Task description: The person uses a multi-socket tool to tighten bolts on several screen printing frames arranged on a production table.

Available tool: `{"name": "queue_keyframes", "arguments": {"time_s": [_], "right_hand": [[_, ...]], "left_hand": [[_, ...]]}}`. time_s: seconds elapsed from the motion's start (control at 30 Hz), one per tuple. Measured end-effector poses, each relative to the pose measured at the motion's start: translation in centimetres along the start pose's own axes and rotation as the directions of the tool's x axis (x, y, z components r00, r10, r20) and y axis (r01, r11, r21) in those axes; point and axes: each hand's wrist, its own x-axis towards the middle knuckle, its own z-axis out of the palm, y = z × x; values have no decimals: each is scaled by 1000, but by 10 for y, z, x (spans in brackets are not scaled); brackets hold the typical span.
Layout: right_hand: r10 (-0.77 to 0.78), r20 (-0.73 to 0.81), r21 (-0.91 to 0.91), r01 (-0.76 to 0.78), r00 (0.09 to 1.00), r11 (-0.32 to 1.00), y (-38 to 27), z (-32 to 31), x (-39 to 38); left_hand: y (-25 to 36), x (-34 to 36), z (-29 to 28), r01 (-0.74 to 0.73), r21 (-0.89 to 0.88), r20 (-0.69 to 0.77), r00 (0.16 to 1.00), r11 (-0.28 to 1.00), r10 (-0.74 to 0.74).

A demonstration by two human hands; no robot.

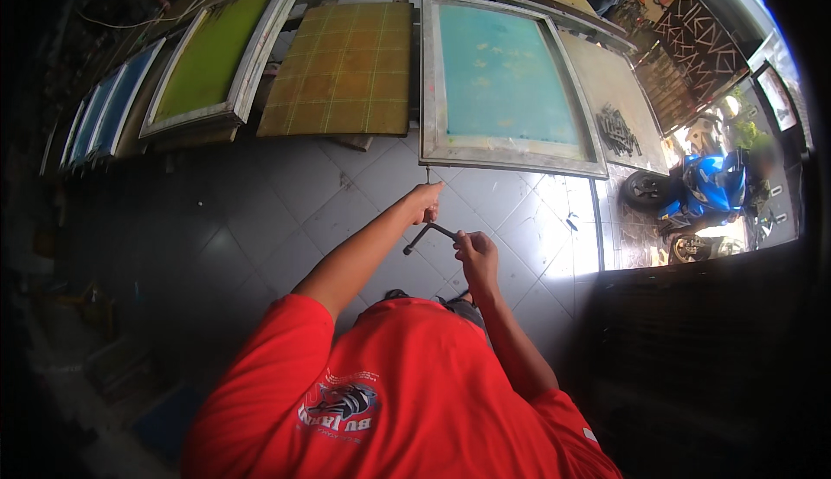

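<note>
My right hand (479, 257) pinches one end of a dark L-shaped socket wrench (423, 236). The wrench's socket end points to the left, below my other hand. My left hand (424, 202) reaches forward with its fingers curled, just under the near left corner of a framed printing screen (506, 85). That screen has a pale teal mesh in a worn, whitish frame. A thin bolt (428, 173) hangs from the frame's corner right above my left hand. What the left fingers hold, if anything, is hidden.
A brown board with grid lines (339, 70) and a green framed screen (212, 55) stand to the left, blue screens (117, 102) beyond. A pale board (610, 98) carries dark, stick-like pieces (618, 131). A blue motorcycle (711, 185) stands at right. Grey tiles (286, 189) cover the floor.
</note>
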Motion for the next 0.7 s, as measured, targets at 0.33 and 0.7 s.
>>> {"name": "queue_keyframes", "arguments": {"time_s": [0.33,0.7], "right_hand": [[-69,306,-236,146,949,961,52,-11,32],[197,581,575,-570,790,588,115,-1,57]], "left_hand": [[-4,13,-6,14,-372,207,976,928,68],[5,-17,11,-12,-2,-81,997,1000,12]]}}
